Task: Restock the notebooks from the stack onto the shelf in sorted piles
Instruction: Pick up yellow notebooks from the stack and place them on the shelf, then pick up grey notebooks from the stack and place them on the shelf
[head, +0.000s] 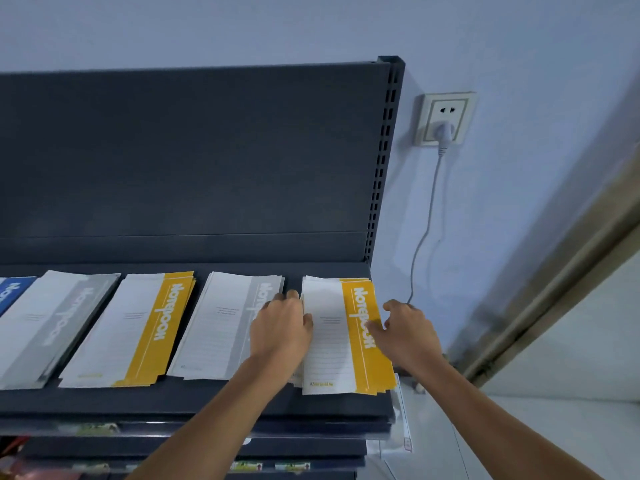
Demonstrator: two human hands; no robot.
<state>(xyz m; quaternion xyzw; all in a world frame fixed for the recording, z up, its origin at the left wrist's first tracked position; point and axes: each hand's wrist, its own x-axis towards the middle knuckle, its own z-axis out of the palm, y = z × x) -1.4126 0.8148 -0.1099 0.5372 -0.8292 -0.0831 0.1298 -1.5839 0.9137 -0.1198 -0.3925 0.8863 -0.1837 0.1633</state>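
A dark shelf [207, 400] carries thin notebooks in piles. From the left: a blue notebook [10, 292] cut off by the frame, a grey pile [45, 327], a yellow pile [138, 327], a second grey pile [225, 323], and a rightmost yellow pile [329, 341] at the shelf's end.

The left hand [280, 327] lies against this last pile's left edge, its grip wide, fingers fairly straight, thumb touching the cover. The right hand [405, 330] meets the right edge, thumb on the yellow band; whether its grip clasps or only presses, I cannot tell.

The notebooks look light, floppy and smooth-covered, so likely to slide and fan out. They are best squeezed by both long edges.
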